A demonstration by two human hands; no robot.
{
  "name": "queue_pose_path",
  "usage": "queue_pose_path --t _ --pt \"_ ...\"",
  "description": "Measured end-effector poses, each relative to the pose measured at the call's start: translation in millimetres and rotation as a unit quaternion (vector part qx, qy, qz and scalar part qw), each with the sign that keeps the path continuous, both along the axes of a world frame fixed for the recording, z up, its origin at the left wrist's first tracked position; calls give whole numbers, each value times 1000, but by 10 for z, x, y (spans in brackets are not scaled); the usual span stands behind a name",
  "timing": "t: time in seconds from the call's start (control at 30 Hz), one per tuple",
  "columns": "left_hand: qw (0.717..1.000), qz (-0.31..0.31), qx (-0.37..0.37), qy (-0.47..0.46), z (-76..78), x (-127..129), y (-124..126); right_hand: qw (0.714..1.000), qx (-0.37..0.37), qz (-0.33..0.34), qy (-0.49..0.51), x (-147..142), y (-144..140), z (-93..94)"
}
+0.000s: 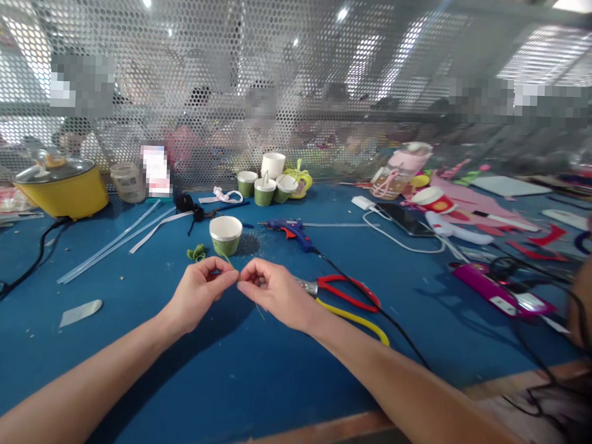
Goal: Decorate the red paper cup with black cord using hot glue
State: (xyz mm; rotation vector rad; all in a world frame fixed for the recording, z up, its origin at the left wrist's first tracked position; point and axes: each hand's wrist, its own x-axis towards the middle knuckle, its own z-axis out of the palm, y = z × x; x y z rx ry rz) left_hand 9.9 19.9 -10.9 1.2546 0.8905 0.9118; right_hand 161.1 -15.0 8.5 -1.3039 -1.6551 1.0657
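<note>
1. You are pinching a thin green strand (232, 266) between both hands, just below the middle of the frame; it is too fine to tell whether it is thread or wire.
2. Your left hand (199, 290) is curling closed, thumb and forefinger pressing together on the strand's left end.
3. Your right hand (269, 291) is doing the same from the other side, fingers folding in, fingertips nearly touching those of the left.
4. Just above your hands, a green paper cup with a white rim (225, 236) is standing upright on the blue table (126, 345), with a small green tuft (196, 252) lying just left of it.
5. To the right of your right hand, scissors with red and yellow handles (351, 301) are lying flat, partly hidden behind your wrist.
6. A blue hot glue gun (292, 231) is resting above them, its black cord (371, 299) running down toward the lower right.
7. Further up, near the mesh screen, a cluster of small green cups (265, 185) is standing together.
8. At the upper left, a yellow cooking pot (61, 188) is sitting by the edge.
9. To the upper right, a black phone (407, 219) is lying beside a white cable (397, 242).
</note>
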Motion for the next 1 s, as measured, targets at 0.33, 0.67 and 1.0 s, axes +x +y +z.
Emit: queue_pose_path --t 0.33,0.67,1.0 --pt "993 -62 -41 -87 45 -27 -18 966 -142 106 188 66 62 -97" --pt "995 -34 -46 -88 22 -6 -25 1000 -10 22 10 -5 -6 -29" --pt "990 -77 -47 -107 52 -24 -14 990 -68 99 79 49 8 -19"
